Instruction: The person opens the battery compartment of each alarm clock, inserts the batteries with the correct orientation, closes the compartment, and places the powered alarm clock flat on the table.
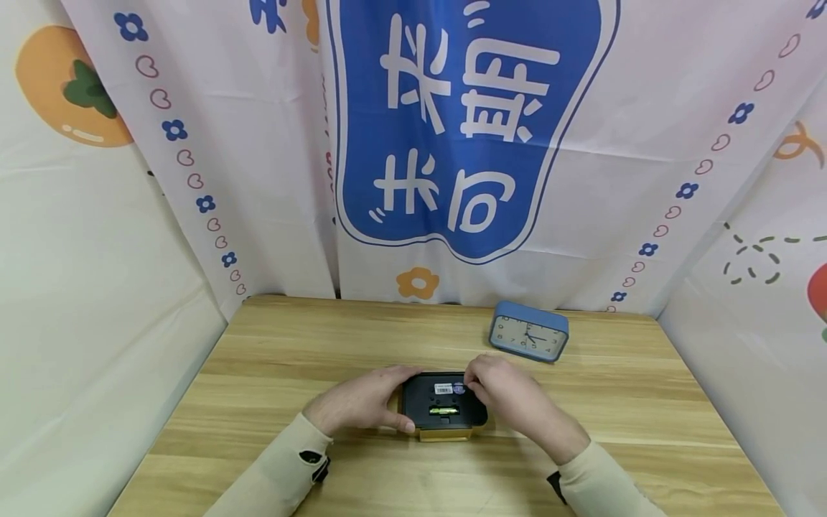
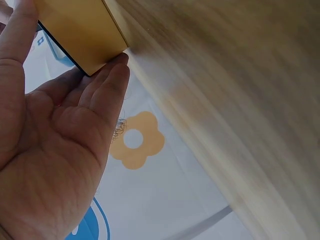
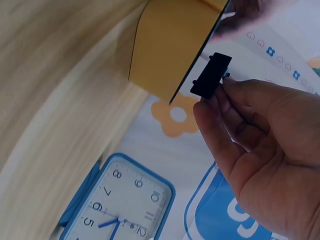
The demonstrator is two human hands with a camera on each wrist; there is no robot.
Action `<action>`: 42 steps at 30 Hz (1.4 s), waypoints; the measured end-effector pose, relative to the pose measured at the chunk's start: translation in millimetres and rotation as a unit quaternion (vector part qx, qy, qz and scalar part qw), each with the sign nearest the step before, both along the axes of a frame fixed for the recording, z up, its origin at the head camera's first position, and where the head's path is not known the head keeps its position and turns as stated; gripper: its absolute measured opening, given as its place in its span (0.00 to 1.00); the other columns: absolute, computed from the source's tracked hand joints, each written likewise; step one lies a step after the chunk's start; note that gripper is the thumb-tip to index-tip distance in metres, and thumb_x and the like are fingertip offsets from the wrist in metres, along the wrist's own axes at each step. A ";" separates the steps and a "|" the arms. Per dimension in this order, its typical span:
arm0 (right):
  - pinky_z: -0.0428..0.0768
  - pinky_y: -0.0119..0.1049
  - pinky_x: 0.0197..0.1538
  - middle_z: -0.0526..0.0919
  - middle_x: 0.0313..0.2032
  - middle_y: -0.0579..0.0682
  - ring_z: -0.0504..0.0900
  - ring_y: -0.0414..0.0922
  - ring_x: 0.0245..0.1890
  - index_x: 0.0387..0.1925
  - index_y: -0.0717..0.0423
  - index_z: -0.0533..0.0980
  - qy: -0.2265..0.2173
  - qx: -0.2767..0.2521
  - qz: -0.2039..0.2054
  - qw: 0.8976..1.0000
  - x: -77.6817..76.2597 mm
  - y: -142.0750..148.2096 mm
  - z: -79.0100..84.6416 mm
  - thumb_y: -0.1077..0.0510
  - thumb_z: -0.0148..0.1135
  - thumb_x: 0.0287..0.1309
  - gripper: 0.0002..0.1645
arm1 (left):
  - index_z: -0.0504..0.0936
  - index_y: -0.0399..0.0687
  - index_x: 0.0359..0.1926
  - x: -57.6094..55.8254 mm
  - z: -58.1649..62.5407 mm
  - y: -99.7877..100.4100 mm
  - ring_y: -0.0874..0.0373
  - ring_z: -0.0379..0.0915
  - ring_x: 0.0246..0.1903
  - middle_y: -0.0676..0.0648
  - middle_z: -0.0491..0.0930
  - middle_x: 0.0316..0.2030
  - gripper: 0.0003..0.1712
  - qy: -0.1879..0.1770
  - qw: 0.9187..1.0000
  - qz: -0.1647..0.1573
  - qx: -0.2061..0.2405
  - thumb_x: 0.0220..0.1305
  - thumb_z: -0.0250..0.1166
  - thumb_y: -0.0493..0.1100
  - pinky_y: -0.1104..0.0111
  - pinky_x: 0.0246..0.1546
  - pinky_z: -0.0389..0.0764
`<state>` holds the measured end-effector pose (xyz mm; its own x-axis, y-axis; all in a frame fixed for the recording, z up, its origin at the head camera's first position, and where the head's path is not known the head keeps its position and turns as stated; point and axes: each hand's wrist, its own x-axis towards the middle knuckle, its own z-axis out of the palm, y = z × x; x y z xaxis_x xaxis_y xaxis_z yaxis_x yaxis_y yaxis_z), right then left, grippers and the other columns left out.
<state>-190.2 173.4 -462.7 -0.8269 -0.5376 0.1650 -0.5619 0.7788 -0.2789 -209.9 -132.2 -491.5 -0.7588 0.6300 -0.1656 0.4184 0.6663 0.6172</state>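
Observation:
A yellow clock (image 1: 421,399) lies face down on the table, its black back turned up. In the back's open compartment sits one green-gold battery (image 1: 444,411); a white label (image 1: 443,388) is stuck above it. My left hand (image 1: 365,399) holds the clock's left end, thumb at the near corner and fingers along the far side. The left wrist view shows those fingers against the yellow casing (image 2: 82,32). Above the clock's right end, my right hand (image 1: 510,395) pinches a small black battery cover (image 3: 212,76) between thumb and fingertips, apart from the casing.
A blue alarm clock (image 1: 530,332) stands at the back right of the wooden table (image 1: 291,337), its dial facing me. Printed cloth (image 1: 284,179) hangs behind the table and along both sides.

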 end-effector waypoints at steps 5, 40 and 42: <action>0.96 0.40 0.49 0.94 0.45 0.48 0.92 0.45 0.46 0.44 0.54 0.89 0.015 0.005 0.010 1.000 5.7 -6.9 -3.9 0.67 0.79 0.74 0.06 | 0.68 0.42 0.91 -0.2 0.1 -0.2 0.37 0.73 0.86 0.37 0.74 0.87 0.62 0.002 1.000 -0.003 -0.002 0.67 0.88 0.60 0.41 0.89 0.75; 0.95 0.36 0.49 0.93 0.44 0.42 0.90 0.39 0.45 0.42 0.47 0.94 0.013 0.031 0.058 0.998 22.0 -22.5 -19.7 0.56 0.84 0.73 0.03 | 0.68 0.44 0.91 0.6 2.0 -0.7 0.40 0.75 0.84 0.39 0.75 0.86 0.61 -0.008 1.000 -0.004 -0.005 0.68 0.86 0.62 0.42 0.87 0.78; 0.96 0.36 0.48 0.94 0.43 0.42 0.91 0.39 0.45 0.41 0.47 0.93 0.019 0.034 0.057 0.998 22.1 -23.3 -20.2 0.56 0.85 0.72 0.04 | 0.68 0.44 0.91 0.5 1.8 -0.7 0.40 0.75 0.84 0.39 0.75 0.86 0.62 -0.008 1.000 -0.003 -0.005 0.68 0.87 0.62 0.42 0.87 0.78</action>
<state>-168.1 150.1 -482.9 -0.7537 -0.6386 0.1552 -0.6569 0.7255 -0.2050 -209.5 -132.9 -489.6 -0.7521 0.6326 -0.1850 0.4119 0.6702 0.6174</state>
